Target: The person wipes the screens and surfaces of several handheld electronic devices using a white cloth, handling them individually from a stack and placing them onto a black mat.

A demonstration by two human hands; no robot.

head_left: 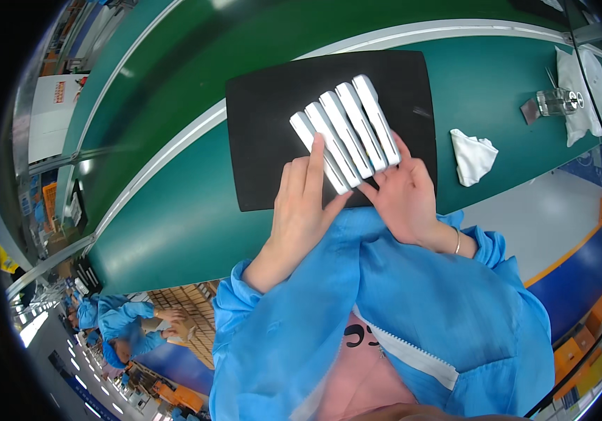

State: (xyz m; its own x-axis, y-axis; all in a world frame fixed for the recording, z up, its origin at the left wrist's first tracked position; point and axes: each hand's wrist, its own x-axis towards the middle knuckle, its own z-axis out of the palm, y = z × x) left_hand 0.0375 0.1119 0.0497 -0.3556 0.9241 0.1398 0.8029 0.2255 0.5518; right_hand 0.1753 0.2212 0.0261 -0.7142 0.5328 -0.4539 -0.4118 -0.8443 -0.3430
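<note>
Several slim white rectangular cases with rounded ends (pixel 346 130) stand on edge, side by side in a slanted row, on a black mat (pixel 259 140). Their exact kind I cannot make out. My left hand (pixel 299 207) is against the leftmost case, its index finger along the outer side and its thumb by the near end. On the other side, my right hand (pixel 409 200) curls round the near end of the rightmost case, thumb tucked under the row. Between them, the two hands hold the row together.
The mat lies on a green workbench (pixel 174 203). A crumpled white cloth (pixel 474 156) is to the right, and beyond it are a glass bottle (pixel 557 102) and a white bag (pixel 588 98). A black cable (pixel 588 84) hangs at far right. Another person (pixel 125 326) works at lower left.
</note>
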